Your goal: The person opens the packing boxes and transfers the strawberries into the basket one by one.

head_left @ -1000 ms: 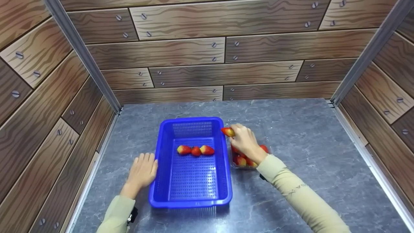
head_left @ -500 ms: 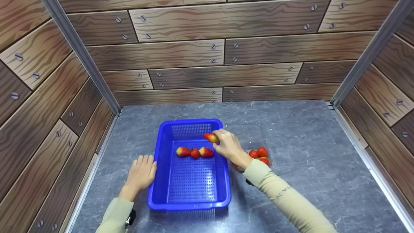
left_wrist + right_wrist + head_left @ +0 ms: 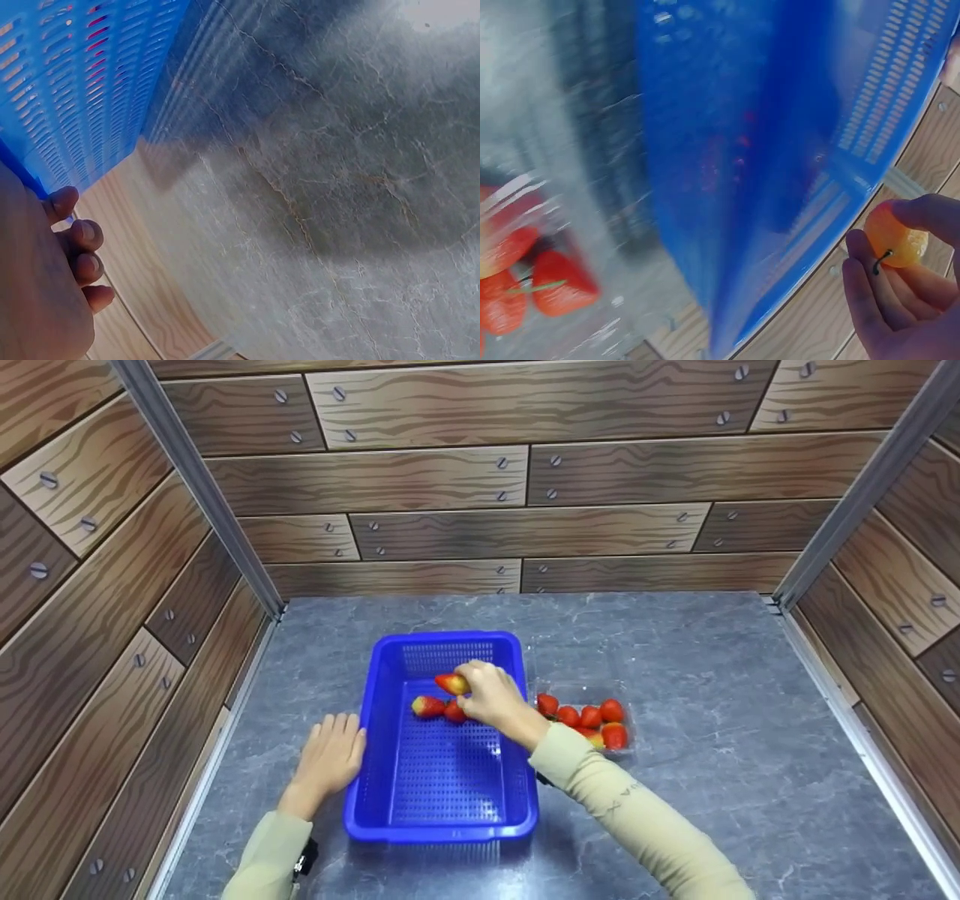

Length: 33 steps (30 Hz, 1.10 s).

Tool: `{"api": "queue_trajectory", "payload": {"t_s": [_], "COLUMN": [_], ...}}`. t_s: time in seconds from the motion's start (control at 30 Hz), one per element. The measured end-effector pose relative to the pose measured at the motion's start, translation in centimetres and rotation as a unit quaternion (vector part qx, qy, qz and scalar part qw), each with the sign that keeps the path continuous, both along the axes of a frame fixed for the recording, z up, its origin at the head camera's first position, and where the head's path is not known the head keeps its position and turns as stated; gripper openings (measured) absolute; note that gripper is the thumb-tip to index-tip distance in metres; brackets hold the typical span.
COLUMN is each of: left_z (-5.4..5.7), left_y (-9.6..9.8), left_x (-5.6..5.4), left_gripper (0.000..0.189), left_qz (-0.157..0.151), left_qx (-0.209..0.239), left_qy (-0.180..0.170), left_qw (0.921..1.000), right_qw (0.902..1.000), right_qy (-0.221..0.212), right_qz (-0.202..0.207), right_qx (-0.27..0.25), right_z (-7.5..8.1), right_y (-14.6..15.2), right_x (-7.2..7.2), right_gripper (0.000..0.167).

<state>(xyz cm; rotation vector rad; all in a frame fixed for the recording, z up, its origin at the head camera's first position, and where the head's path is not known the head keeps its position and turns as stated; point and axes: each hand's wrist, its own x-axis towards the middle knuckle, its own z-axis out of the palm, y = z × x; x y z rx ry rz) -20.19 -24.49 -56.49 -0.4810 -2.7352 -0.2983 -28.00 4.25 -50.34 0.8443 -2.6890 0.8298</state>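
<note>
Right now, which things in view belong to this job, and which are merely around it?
In the job, it seems:
right hand, gripping the held fruit
left hand, touching the basket
basket fruits
clear box
boxed fruits

Merely around it:
table
plank-patterned walls
metal posts

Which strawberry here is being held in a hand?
The red-and-yellow strawberry gripped in the right hand, over the blue basket; the other strawberries in view lie unheld in the basket or clear container.

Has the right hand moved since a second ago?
Yes, leftward: in the head view, the right hand went from right of the blue basket to above its inside.
</note>
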Motion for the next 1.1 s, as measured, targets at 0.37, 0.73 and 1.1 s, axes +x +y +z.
{"api": "queue_trajectory", "payload": {"t_s": [0.37,0.73,1.1], "left_z": [0.1,-0.1,-0.4], "left_y": [0.0,-0.1,-0.1], "left_x": [-0.2,-0.3,-0.2], "left_gripper": [0.016,0.017,0.016], "left_qz": [0.004,0.005,0.005], "left_qx": [0.003,0.008,0.008], "left_qy": [-0.005,0.0,0.0], "left_qw": [1.0,1.0,1.0], "right_qw": [0.9958,0.9832,0.981], "right_qy": [-0.091,-0.143,-0.152], "right_qz": [-0.008,-0.069,-0.062], "right_qx": [-0.014,0.09,0.103], "right_z": [0.0,-2.4,-5.2], "right_y": [-5.0,-6.2,-6.2], "right_x": [0.5,0.5,0.5], "right_gripper": [0.027,0.03,0.038]}}
